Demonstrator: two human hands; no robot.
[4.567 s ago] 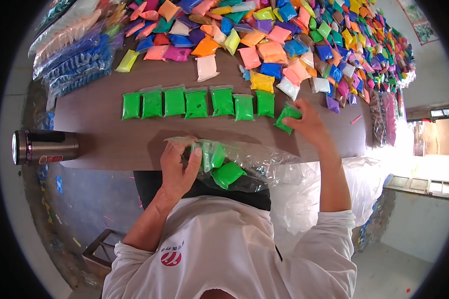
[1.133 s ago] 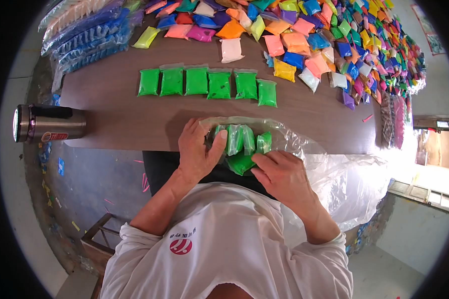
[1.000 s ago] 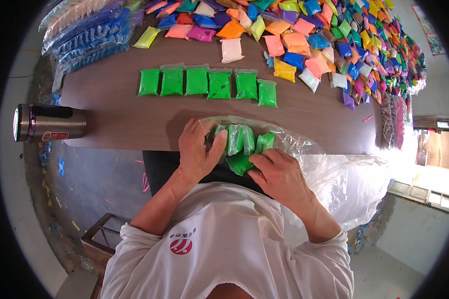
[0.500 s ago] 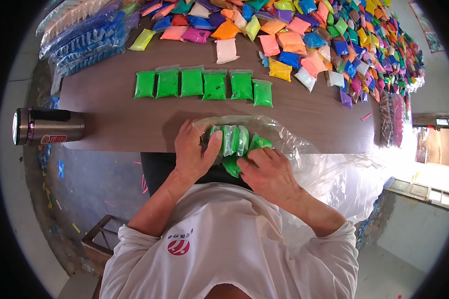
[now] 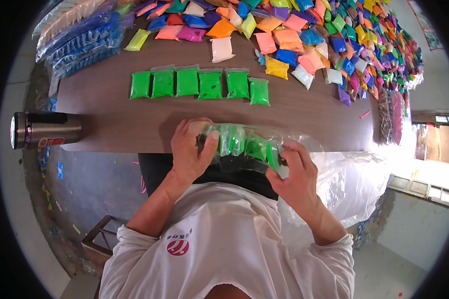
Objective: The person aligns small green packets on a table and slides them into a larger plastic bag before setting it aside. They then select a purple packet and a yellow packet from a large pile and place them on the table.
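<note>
At the table's near edge a clear plastic bag (image 5: 299,142) lies on its side, with several green packets (image 5: 232,141) stacked in its left part. My left hand (image 5: 192,149) is closed round the bag's left end, its thumb pressing along the stack. Another green packet (image 5: 255,148) sits inside, tilted, to the right of the stack. My right hand (image 5: 298,172) is at the bag's right side, thumb and fingers closed on an upright green packet (image 5: 272,157). Beyond the bag, several flat green packets (image 5: 187,82) lie in a row on the brown table (image 5: 102,112).
A large heap of coloured packets (image 5: 289,40) covers the far and right side of the table. Filled clear bags (image 5: 87,42) stand at the far left. A steel flask (image 5: 47,130) is at the left edge. Plastic sheeting (image 5: 349,184) hangs at the right.
My right hand has moved right, from the middle of the bag to its right side, with a green packet now upright in it. My left hand stays at the bag's left end.
</note>
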